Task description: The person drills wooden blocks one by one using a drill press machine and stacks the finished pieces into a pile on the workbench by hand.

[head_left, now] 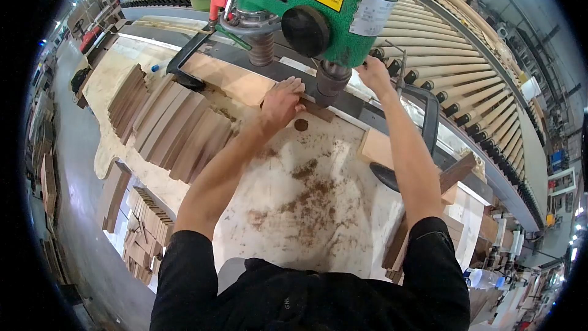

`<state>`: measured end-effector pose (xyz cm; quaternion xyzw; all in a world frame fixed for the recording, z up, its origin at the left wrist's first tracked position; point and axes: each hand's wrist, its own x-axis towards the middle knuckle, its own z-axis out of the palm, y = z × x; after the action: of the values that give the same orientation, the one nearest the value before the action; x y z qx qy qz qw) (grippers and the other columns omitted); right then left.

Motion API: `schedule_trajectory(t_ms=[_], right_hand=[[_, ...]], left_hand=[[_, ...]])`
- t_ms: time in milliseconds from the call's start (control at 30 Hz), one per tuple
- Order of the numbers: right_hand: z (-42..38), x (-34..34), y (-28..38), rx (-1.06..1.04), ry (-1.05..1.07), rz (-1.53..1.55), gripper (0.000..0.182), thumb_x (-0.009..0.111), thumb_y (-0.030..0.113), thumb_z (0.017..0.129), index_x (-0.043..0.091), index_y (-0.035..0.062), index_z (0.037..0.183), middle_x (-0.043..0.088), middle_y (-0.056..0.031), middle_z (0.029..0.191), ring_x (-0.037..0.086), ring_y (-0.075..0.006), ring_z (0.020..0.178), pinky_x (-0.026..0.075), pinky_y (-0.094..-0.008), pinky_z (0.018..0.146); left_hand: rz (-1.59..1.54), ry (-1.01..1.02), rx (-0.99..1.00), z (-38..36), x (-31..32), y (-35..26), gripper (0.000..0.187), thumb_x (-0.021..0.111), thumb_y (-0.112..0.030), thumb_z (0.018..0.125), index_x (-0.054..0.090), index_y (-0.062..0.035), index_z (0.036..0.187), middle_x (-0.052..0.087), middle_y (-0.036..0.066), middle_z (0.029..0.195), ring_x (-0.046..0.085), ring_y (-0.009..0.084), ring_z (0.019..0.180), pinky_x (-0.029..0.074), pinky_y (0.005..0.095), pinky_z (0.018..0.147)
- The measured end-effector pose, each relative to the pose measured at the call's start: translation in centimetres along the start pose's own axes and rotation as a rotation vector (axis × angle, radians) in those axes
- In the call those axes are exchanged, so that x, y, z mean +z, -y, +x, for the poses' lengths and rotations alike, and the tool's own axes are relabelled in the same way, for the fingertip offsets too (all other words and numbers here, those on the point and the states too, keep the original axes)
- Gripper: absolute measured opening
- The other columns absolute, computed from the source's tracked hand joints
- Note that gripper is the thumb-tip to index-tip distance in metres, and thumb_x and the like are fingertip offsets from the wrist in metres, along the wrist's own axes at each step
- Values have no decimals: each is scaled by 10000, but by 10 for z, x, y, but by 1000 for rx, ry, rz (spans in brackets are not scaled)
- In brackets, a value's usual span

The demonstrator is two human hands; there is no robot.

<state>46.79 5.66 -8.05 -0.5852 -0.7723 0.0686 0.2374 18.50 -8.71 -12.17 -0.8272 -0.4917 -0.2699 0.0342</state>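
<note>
A short brown wooden strip (318,111) lies under the chuck (333,78) of a green drill press (349,30). My left hand (283,103) is closed over the strip's left end, holding it down on the board against the back fence. My right hand (373,74) is raised just right of the chuck, beside the green drill head. Its fingers are curled, and what they grip is partly hidden and too small to make out. Left of the strip, a pale wood block (254,84) runs along the fence. A round dark hole (301,124) marks the board in front of the strip.
Stacked brown wood strips (180,122) stand on the left of the board. Black clamps (187,64) hold the fence, one at each side. Brown sawdust (306,196) covers the board's middle. More wood pieces (398,248) lie by my right elbow. A roller conveyor (465,76) stretches behind.
</note>
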Motion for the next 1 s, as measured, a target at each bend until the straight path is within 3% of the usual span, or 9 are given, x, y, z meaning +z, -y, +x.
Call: schedule_trajectory(t_ms=[133,200,300,433,533,567,700,800,1000], right_hand=[[7,13,-3,-22,0,139,491,700,430,856,674,29,1139,681,-237,1090,632,-417,1055,494,-503,889],[-2,29,-23,-154,-294,33,457,690,414,866,682,46,1135,683,-240,1070,635,-420,1039,493,-503,881],[-38,-41,-5,161,92,105,445,670,416,890,679,68,1168,686,-239,1046,635,-418,1034,496,-493,883],[-81,-124,-43,81,-203,156,451,663,400,905,678,54,1194,709,-203,1060,678,-356,1003,519,-451,871],[-89,-211,-7,31,-198,176,402,604,342,950,683,34,1196,740,-161,886,716,-247,786,549,-377,769],[-79,-229,-6,-5,-182,81,398,612,337,938,691,30,1179,733,-150,843,703,-243,764,544,-372,751],[-49,-240,-22,-52,-251,235,458,659,369,902,682,13,1189,727,-129,865,720,-211,793,533,-360,737],[-55,-245,-16,-38,-198,297,464,670,370,902,677,12,1198,722,-113,910,722,-189,811,531,-340,731],[-59,-252,-6,15,-130,236,458,673,358,901,676,4,1192,703,-92,908,709,-171,803,524,-318,731]], left_hand=[[0,-11,-1,-5,6,1,572,777,-206,739,581,-22,1244,565,161,1363,494,320,1313,401,414,1104],[-40,-70,41,-2,8,6,576,782,-187,732,580,-23,1246,565,157,1361,492,316,1316,408,408,1097],[-42,-31,-16,-2,-3,-3,617,793,-190,729,558,-6,1269,548,164,1358,489,324,1302,421,413,1077],[127,-162,-134,-15,1,-18,643,772,-262,786,508,39,1289,533,176,1252,478,351,1207,426,436,1024],[231,-122,-265,-24,-6,-31,481,736,-253,826,576,26,1184,537,167,1188,491,339,1154,430,428,976],[306,-103,-217,-24,-8,-34,316,710,-238,839,645,10,1023,563,147,1124,507,322,1109,436,423,931],[295,-218,-157,-24,13,-19,222,706,-257,826,701,-40,873,616,97,1050,524,313,1087,438,437,921],[136,-274,-124,-20,24,-32,239,727,-294,808,702,-60,852,607,97,1063,528,316,1078,440,443,922],[-5,-216,-355,-18,39,-53,549,776,-436,750,633,-24,1085,617,138,1077,526,352,1114,406,467,973]])
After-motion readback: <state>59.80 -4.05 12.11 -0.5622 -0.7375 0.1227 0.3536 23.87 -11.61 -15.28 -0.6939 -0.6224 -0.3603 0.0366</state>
